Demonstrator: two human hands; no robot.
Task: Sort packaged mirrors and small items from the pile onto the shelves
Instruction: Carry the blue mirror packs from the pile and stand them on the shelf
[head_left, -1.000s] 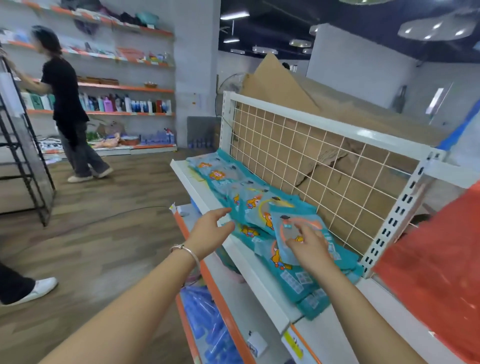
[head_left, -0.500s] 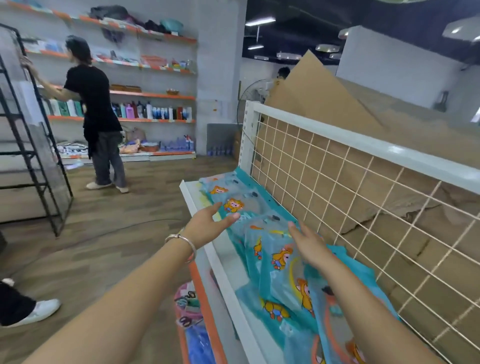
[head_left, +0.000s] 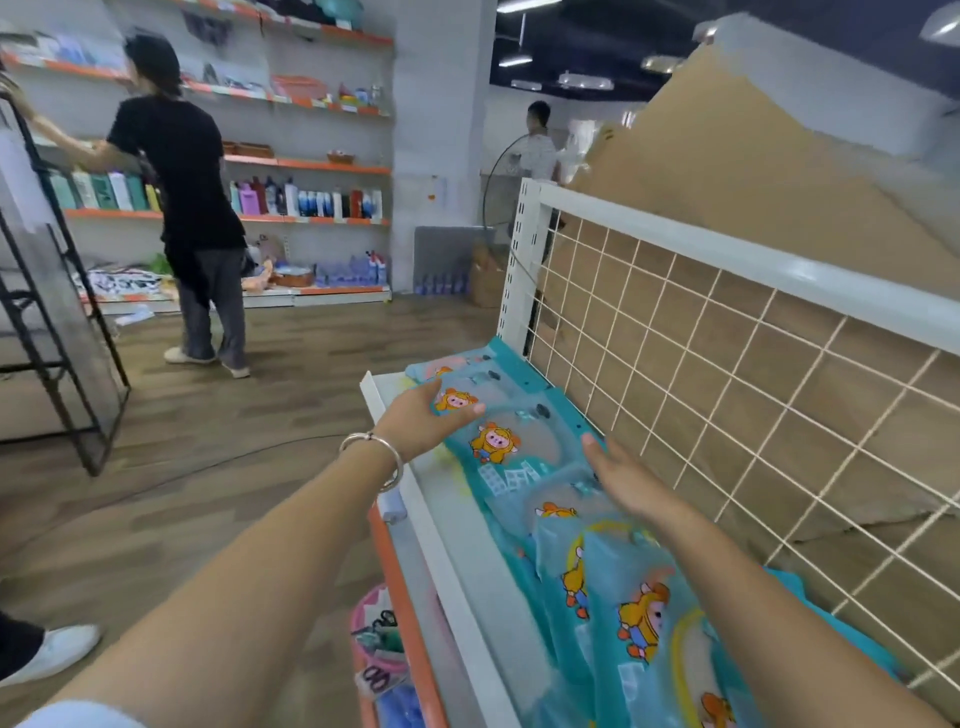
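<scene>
place: retail shop | evidence: orange-edged white wall shelves (head_left: 311, 166) lined with coloured plastic bottles (head_left: 306, 200) — white wire-grid display rack (head_left: 779, 271)

Teal packages (head_left: 587, 525) with orange cartoons; orange-edged white shelf (head_left: 447, 561).

The left forearm (head_left: 249, 561) and the right forearm (head_left: 753, 587) are bare. A thin, smooth silver bangle (head_left: 370, 439) sits round the left wrist, just behind the left grip (head_left: 421, 421). Far down the arm from the bangle, a pale blue sleeve edge (head_left: 78, 716) shows.
</scene>
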